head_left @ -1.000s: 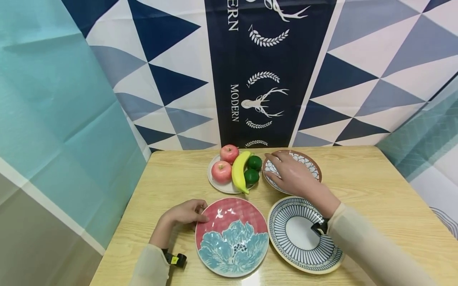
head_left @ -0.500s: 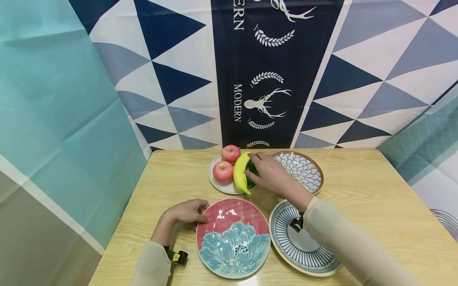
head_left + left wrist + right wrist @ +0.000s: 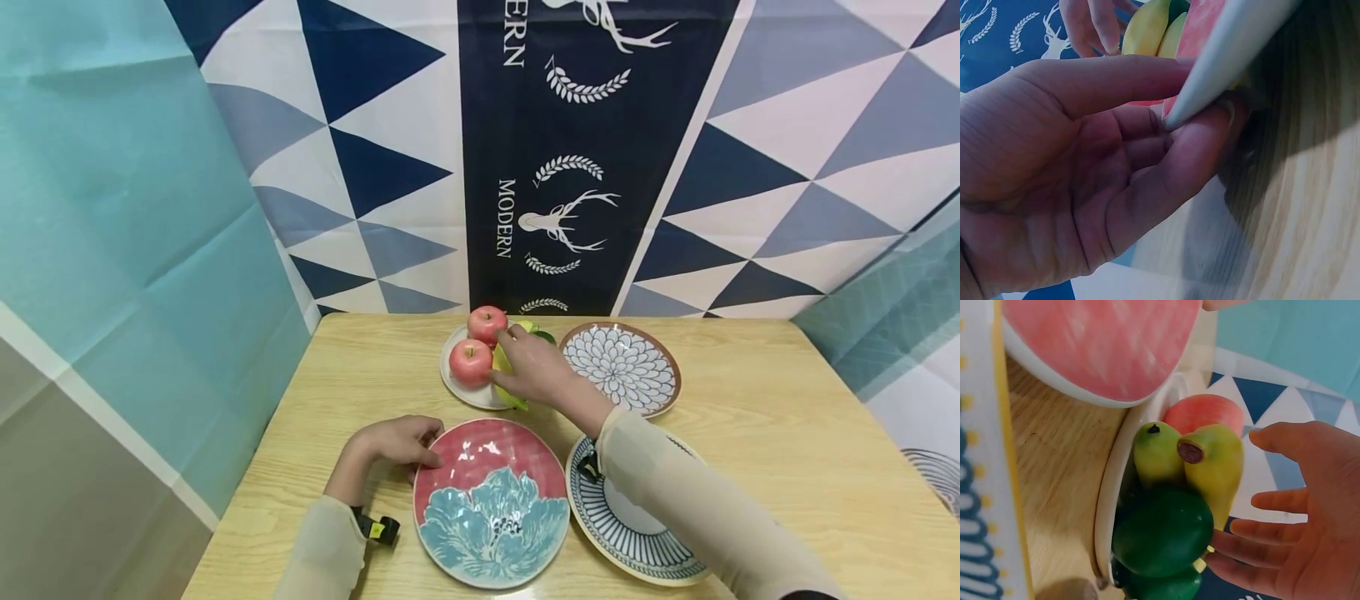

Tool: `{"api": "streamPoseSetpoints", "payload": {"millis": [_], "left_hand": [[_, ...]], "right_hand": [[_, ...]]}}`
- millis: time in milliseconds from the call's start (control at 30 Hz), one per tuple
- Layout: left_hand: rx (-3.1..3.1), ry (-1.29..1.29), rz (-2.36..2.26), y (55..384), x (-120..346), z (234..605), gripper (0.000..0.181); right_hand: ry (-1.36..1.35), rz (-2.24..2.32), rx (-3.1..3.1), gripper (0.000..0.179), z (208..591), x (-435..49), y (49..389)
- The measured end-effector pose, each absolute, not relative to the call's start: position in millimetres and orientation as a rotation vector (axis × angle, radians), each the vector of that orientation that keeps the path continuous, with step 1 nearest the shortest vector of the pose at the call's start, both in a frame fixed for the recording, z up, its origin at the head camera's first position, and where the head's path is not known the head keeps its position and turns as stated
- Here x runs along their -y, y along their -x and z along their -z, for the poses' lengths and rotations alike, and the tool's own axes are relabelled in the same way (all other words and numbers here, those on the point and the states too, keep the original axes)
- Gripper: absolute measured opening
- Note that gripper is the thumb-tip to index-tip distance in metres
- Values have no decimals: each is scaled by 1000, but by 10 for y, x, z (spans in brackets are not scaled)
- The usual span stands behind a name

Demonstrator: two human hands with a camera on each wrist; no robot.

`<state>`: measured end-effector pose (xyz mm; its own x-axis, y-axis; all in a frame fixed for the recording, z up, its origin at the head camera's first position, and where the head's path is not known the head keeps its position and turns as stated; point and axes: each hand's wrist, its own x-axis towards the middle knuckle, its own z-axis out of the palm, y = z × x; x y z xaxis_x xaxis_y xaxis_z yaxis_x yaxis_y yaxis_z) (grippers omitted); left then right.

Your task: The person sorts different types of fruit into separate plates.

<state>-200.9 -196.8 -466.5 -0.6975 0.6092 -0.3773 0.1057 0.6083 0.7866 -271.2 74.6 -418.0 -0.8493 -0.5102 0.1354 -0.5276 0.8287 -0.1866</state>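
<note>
Pinching the edge of the flower plate (image 3: 491,512), left hand (image 3: 401,442) sits farthest left: thumb over the rim, fingertips curled beneath it, a narrow gap filled by the rim. The plate's pink part lies next to the thumb; its blue flower is nearer the person. Beyond these fingers, to the far side, is the fruit plate (image 3: 477,402). On it, left of the right hand's fingers, are the front apple (image 3: 471,362) and the rear apple (image 3: 487,323).

Right hand (image 3: 535,364) is over the banana (image 3: 1219,469), palm toward the fruit, fingers extended and apart, thumb well separated; nothing held. Banana lies between thumb side and plate. Two green fruits (image 3: 1163,531) lie close by the lower fingertips; contact cannot be told.

Right of the right fingers: brown-rimmed plate (image 3: 622,367), white petal pattern. Nearer the person, below the right wrist: striped plate (image 3: 618,521), partly covered by the sleeve (image 3: 697,492).
</note>
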Motion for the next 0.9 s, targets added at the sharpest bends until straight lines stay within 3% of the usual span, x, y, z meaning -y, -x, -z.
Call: {"api": "streamPoseSetpoints", "payload": {"millis": [300, 900], "left_hand": [[-2174, -563, -990, 2032, 1930, 4646, 14], [-2176, -513, -1007, 2024, 1926, 4682, 14]], "right_hand": [[-810, -297, 2986, 73, 4276, -661, 2774], [-851, -252, 2961, 53, 4326, -621, 2831]]}}
